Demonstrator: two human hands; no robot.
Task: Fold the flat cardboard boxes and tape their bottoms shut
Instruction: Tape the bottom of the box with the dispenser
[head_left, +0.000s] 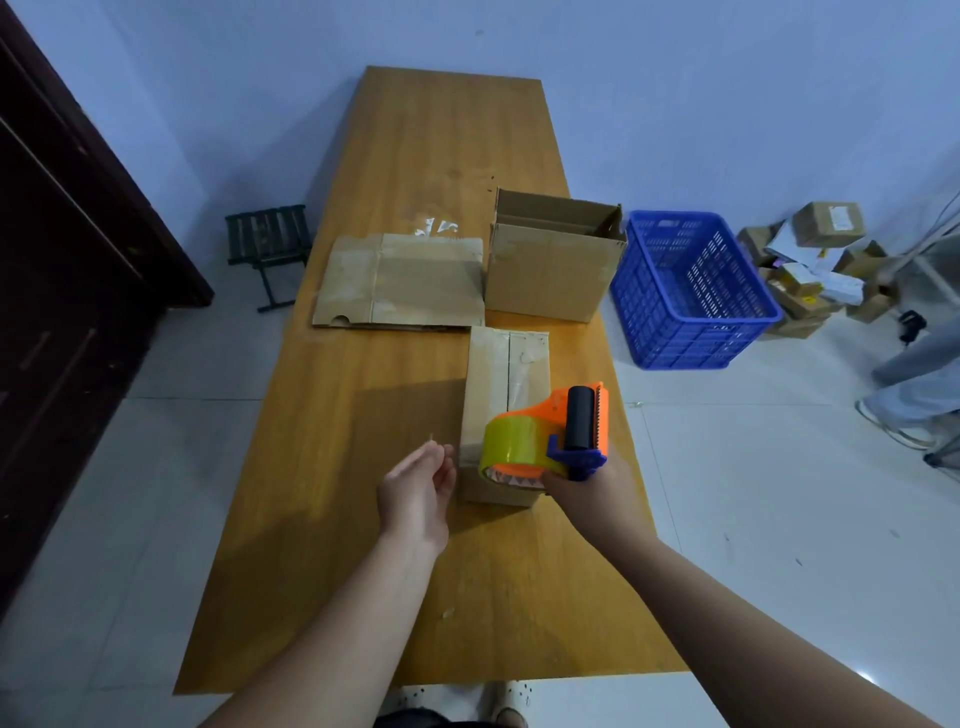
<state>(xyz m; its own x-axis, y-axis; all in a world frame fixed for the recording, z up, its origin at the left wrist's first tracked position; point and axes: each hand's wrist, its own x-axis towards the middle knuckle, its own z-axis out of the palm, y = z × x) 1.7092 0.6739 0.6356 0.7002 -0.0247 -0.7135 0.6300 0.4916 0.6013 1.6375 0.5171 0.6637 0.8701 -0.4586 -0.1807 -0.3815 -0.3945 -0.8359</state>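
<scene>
Nearest, the left hand (418, 480) is held just beside the near left corner of the folded box (501, 384). Its fingers are loosely curved and apart, and nothing can be made out in them. The right hand (589, 488) is wrapped round the handle of the tape dispenser (550, 434), which is raised over the box's near end with its roller and toothed blade turned upward.

The box is laid on the table (415, 156) near the right edge, with its flaps closed on top. Its long axis is pointed straight away from the person, and the flap seam is run the same way. A glossy strip seems to be laid along the seam, though the near end is hidden by the dispenser.

For the step to be done well, the box should be steadied by the left hand and the flaps kept butted. The tape should be centred on the seam, carried over the near edge and pressed flat.

Further off, a flat cardboard sheet (400, 280) is laid just beside an open upright box (550, 270). A blue basket (691, 291) is stood on the floor beside the table.
</scene>
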